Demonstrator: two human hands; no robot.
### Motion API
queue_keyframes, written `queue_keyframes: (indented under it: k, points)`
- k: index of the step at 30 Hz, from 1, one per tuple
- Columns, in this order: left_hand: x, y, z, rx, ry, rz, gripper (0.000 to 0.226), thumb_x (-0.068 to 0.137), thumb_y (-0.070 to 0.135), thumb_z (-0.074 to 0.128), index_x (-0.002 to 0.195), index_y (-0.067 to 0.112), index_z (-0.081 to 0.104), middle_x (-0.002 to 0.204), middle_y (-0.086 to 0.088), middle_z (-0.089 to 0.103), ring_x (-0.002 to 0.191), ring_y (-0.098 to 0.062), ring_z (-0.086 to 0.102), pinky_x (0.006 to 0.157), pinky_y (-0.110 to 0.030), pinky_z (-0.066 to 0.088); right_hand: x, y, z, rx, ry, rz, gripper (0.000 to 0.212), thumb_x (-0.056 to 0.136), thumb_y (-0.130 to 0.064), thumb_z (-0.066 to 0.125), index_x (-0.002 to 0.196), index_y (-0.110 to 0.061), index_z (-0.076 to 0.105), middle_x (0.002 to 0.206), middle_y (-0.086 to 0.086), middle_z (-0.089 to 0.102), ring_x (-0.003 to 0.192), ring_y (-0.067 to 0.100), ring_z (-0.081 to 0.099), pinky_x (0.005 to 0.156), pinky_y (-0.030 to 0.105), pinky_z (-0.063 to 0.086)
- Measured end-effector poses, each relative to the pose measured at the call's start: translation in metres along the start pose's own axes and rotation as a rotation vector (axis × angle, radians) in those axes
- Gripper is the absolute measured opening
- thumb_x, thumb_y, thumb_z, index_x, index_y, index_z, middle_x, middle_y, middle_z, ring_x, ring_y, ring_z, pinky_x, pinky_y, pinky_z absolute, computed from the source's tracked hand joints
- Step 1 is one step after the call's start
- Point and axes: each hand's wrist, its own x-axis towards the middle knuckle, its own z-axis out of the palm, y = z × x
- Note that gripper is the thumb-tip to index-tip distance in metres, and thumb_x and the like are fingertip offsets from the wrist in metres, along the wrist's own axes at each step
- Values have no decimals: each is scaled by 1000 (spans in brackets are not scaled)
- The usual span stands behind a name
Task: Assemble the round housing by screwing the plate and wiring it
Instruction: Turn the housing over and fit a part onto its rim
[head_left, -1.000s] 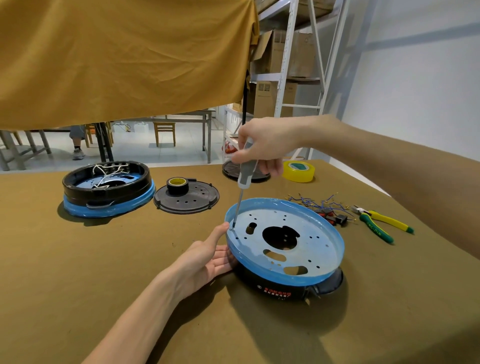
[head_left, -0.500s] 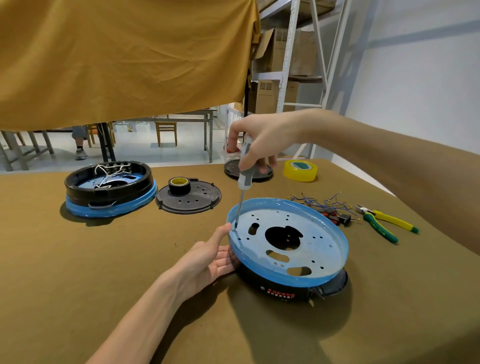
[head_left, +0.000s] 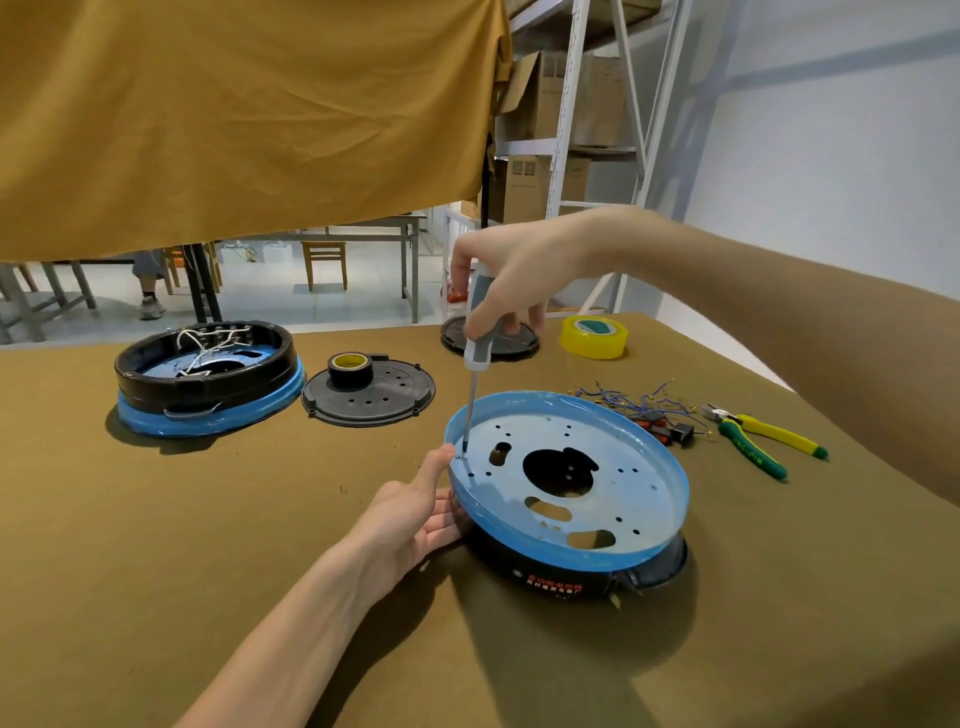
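A round black housing (head_left: 550, 577) lies on the brown table, with a blue-filmed metal plate (head_left: 623, 493) on top, full of holes. My right hand (head_left: 514, 270) grips the grey handle of a screwdriver (head_left: 477, 353) that stands almost upright, its tip on a hole at the plate's left edge. My left hand (head_left: 415, 514) rests against the housing's left side, thumb up on the blue rim beside the tip. A bundle of loose blue wires (head_left: 639, 402) with small connectors lies just behind the plate.
A second housing (head_left: 208, 379) with white wires stands far left. A black perforated disc (head_left: 371, 397) carries a roll of black tape (head_left: 350, 366). Another black disc (head_left: 488, 340) and yellow tape (head_left: 595, 338) lie behind. Yellow-green pliers (head_left: 758, 444) lie right.
My right hand has shifted its fingers on the screwdriver handle, turning it; the tip stays on the same hole. My left hand has not moved.
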Motion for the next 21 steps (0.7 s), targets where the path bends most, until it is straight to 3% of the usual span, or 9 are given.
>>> queue_keyframes:
  k: [2, 4, 6, 10, 12, 14, 18, 19, 21]
  points:
    - [-1, 1, 0, 1, 8, -2, 62, 90, 53, 69, 112, -4, 63, 98, -18, 78, 91, -27, 78, 69, -31, 64, 1, 1, 1, 27, 21, -18, 35, 92, -23, 75, 115, -20, 49, 91, 11, 76, 63, 20, 75, 52, 25, 57]
    - [0, 1, 0, -9, 9, -5, 63, 89, 53, 70, 112, -5, 63, 97, -19, 78, 91, -27, 78, 69, -32, 64, 6, 0, 6, -113, 98, -8, 31, 97, -43, 66, 109, -16, 54, 75, 9, 77, 55, 22, 73, 45, 22, 53]
    - [0, 2, -1, -17, 11, -9, 64, 87, 54, 71, 112, -5, 63, 97, -19, 78, 91, -28, 78, 69, -32, 64, 9, 0, 5, -185, 114, 4, 41, 96, -54, 62, 107, -15, 58, 76, 8, 77, 56, 20, 73, 45, 22, 53]
    - [1, 2, 0, -19, 28, -10, 64, 84, 53, 74, 109, -4, 62, 94, -19, 78, 88, -27, 78, 65, -32, 63, 4, 4, -5, -10, -7, -24, 33, 90, -29, 78, 112, -23, 55, 101, 10, 73, 72, 18, 75, 54, 24, 57]
    - [1, 2, -1, -32, 23, -13, 64, 84, 52, 75, 109, -5, 62, 95, -20, 78, 88, -28, 78, 64, -32, 63, 7, 4, 1, -49, 36, -25, 25, 96, -33, 71, 109, -16, 58, 85, 11, 78, 61, 20, 74, 49, 25, 56]
    - [1, 2, -2, -36, 16, -10, 65, 84, 52, 75, 110, -6, 62, 97, -20, 78, 89, -29, 78, 65, -31, 63, 11, 2, 4, -133, 94, -6, 35, 99, -46, 62, 106, -13, 59, 72, 8, 77, 52, 19, 71, 45, 25, 54]
    - [2, 2, 0, -25, 27, -20, 63, 86, 53, 73, 110, -4, 63, 95, -19, 78, 88, -28, 78, 63, -31, 63, 8, 5, -6, -7, -20, -26, 32, 93, -26, 75, 115, -17, 54, 99, 11, 73, 69, 18, 74, 54, 23, 57]
    - [2, 2, 0, -24, 30, -25, 62, 86, 53, 73, 110, -4, 63, 95, -19, 78, 87, -28, 78, 63, -31, 63, 8, 6, -5, 1, -18, -35, 30, 93, -23, 76, 114, -15, 56, 97, 12, 75, 67, 18, 74, 54, 23, 57]
    - [2, 3, 0, -32, 29, -31, 62, 86, 51, 74, 111, -4, 62, 95, -19, 78, 87, -28, 78, 63, -32, 63, 12, 4, 0, -79, 26, -15, 32, 96, -37, 70, 107, -9, 60, 79, 12, 77, 58, 21, 73, 49, 23, 56]
